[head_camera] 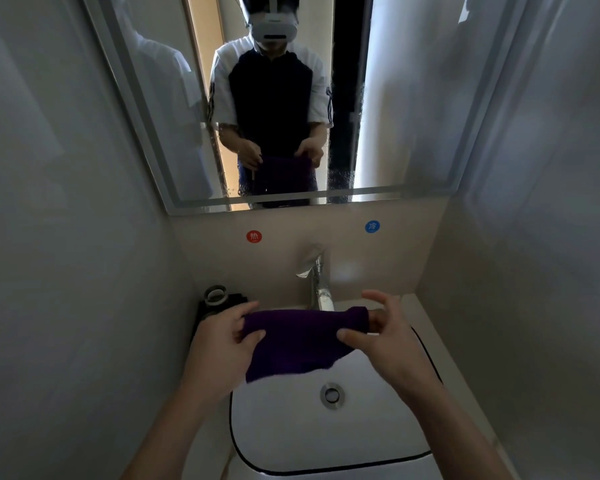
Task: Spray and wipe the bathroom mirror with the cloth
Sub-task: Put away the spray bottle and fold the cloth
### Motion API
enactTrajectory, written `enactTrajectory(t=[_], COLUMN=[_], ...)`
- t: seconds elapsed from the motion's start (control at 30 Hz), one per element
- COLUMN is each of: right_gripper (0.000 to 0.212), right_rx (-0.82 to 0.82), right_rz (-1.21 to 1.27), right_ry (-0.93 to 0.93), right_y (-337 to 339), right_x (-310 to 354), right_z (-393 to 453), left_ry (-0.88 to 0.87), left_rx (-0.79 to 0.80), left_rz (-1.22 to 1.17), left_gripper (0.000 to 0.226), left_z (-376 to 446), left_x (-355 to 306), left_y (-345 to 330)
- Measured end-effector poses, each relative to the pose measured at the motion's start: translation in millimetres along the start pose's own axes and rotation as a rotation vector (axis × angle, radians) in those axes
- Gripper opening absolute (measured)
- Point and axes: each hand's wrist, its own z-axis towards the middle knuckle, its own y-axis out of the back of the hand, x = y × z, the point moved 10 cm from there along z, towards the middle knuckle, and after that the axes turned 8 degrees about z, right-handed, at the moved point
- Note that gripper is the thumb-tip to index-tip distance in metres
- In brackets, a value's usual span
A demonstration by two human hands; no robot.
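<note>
The mirror [395, 98] fills the upper half of my frame, directly above and beyond the purple cloth [291, 341], which I hold stretched over the white sink [326, 438] in the lower middle. Its long axis runs left to right. My left hand [222, 336] pinches one end and my right hand [378, 330] the other with thumb and forefinger, remaining fingers spread; I judge both about equally near the glass, so either could lift it.

The cloth [293, 341] is deep purple, the sink [291, 427] white with a thin black rim line, the faucet [317, 278] chrome, and two round stickers (one red [254, 236], one blue [372, 226]) mark the beige wall.
</note>
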Motion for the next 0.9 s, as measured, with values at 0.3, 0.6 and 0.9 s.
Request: enactTrajectory(t=[0.3,0.6,0.9], right_gripper=[0.024,0.033,0.019], right_rx=[0.002,0.143,0.258], right_rz=[-0.485,0.244,0.034], right_ry=[0.300,-0.126,-0.375], right_y=[6,-35,-58], right_x=[30,-16,-114], right_z=[-7,19,-9], left_ry=[-0.183,0.267,0.612], left_rx=[-0.100,0.371,0.354], left_rz=[0.392,-0.558,-0.736], left_gripper=[0.021,0.045,0.051], left_z=[-16,-9,-71], left_x=[-26,-3,126], left_y=[12,-41,-71])
